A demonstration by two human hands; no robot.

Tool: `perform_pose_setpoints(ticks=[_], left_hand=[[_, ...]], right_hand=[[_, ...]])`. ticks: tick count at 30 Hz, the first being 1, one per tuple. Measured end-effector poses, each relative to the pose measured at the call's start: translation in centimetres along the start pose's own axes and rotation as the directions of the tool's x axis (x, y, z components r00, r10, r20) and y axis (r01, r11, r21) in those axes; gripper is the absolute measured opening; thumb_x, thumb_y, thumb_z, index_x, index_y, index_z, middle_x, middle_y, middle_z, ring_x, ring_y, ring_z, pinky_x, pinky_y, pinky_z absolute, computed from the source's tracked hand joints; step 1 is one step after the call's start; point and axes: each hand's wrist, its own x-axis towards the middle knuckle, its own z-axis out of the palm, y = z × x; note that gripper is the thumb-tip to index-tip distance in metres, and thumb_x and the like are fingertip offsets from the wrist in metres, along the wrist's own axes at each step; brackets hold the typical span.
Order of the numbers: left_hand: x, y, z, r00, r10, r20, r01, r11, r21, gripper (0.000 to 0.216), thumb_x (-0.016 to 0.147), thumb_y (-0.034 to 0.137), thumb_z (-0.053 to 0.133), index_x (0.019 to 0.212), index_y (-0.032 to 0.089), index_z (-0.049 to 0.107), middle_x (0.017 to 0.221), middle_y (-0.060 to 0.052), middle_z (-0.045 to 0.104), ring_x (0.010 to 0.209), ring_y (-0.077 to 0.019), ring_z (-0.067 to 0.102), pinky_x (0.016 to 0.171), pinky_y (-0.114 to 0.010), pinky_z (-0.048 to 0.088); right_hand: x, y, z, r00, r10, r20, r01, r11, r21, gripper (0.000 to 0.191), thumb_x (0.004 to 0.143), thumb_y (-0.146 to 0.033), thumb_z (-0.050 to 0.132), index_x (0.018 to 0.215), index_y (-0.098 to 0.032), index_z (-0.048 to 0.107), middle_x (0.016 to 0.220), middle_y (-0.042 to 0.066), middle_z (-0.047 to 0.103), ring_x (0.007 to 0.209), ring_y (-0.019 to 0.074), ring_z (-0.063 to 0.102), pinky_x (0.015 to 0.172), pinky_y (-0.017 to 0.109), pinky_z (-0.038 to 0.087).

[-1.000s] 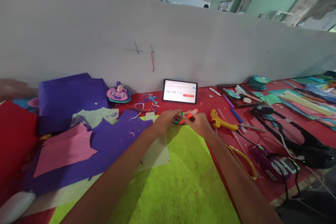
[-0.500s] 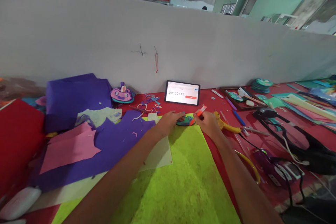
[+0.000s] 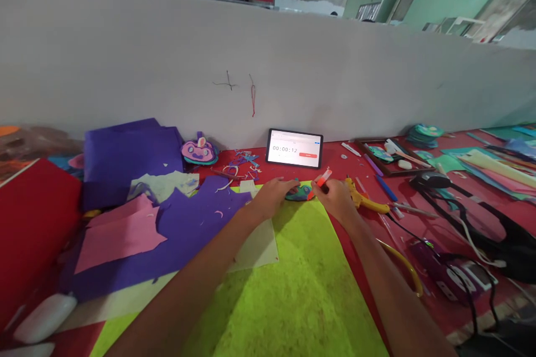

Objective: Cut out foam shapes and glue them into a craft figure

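Teal-green in colour, the small piece [image 3: 300,194] sat between the two hands near the far edge of the lime sheet [image 3: 301,268], with the tablet [image 3: 295,148] propped just beyond it on the red tabletop [image 3: 335,157]. From my remote seat I read the step in hand as close work with the orange pen-like tool [image 3: 323,178] at the piece's right end; the tool's lower end overlapped the edge in my view, though I could not tell whether it touched. My right hand [image 3: 334,196] had its grip clenched around the tool, which leaned with its upper end to the right. My left hand [image 3: 271,198] came from the other side, back uppermost, fingertips at the piece's left end; whether that grip was pinching the piece or merely resting on it, I could not tell. As I judged it, the next move called for the left fingers to steady the piece and the right to guide the tool in small, controlled shifts. Both bare forearms slanted inward from the near side, the left crossing the cream sheet [image 3: 262,245], the right running past the lime sheet's right edge, and the yellow glue gun [image 3: 364,201] lay just beside the right hand.
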Motion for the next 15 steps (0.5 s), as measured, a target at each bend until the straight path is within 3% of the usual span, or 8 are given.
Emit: perform_pose_setpoints(ticks=[5, 9, 12, 15], left_hand=[[-0.5, 1.1, 0.6, 0.999, 0.042, -0.023, -0.038, 0.987, 0.154, 0.055, 0.086, 0.003, 0.046, 0.136, 0.024, 0.058, 0.144, -0.013, 0.055, 0.133, -0.0269, 0.052, 0.111, -0.045, 0.041], [-0.7, 1.3, 0.8, 0.996, -0.093, 0.004, 0.089, 0.959, 0.268, 0.074, 0.079, -0.005, 0.044, 0.145, 0.028, 0.051, 0.164, -0.013, 0.032, 0.154, -0.0308, 0.025, 0.122, -0.055, 0.023], [-0.8, 1.2, 0.6, 0.986, -0.139, 0.097, 0.11, 0.96, 0.256, 0.074, 0.081, -0.003, 0.044, 0.149, 0.028, 0.046, 0.163, -0.01, 0.037, 0.155, -0.0286, 0.025, 0.123, -0.06, 0.014], [-0.6, 1.2, 0.5, 0.991, -0.117, 0.072, 0.102, 0.977, 0.185, 0.069, 0.086, 0.001, 0.043, 0.15, 0.027, 0.045, 0.16, -0.007, 0.044, 0.153, -0.0248, 0.03, 0.125, -0.059, 0.012]], right_hand=[[-0.2, 0.0, -0.3, 0.994, 0.03, -0.104, -0.03, 1.0, 0.005, 0.04, 0.086, -0.049, 0.052, 0.056, -0.023, 0.054, 0.049, 0.003, 0.055, 0.05, 0.0206, 0.053, 0.056, 0.033, 0.034], [-0.3, 0.1, -0.7, 0.97, 0.086, -0.229, -0.082, 0.996, 0.027, 0.038, 0.089, -0.048, 0.049, 0.069, -0.02, 0.064, 0.057, 0.006, 0.062, 0.056, 0.023, 0.058, 0.06, 0.033, 0.038], [-0.3, 0.2, -0.8, 0.935, 0.134, -0.327, -0.108, 0.989, 0.097, 0.036, 0.09, -0.047, 0.051, 0.077, -0.018, 0.068, 0.058, 0.004, 0.062, 0.055, 0.0219, 0.055, 0.061, 0.033, 0.039], [-0.3, 0.3, -0.8, 0.916, 0.161, -0.368, -0.109, 0.981, 0.157, 0.034, 0.09, -0.047, 0.054, 0.08, -0.019, 0.07, 0.058, 0.002, 0.062, 0.056, 0.0212, 0.054, 0.061, 0.032, 0.039]])
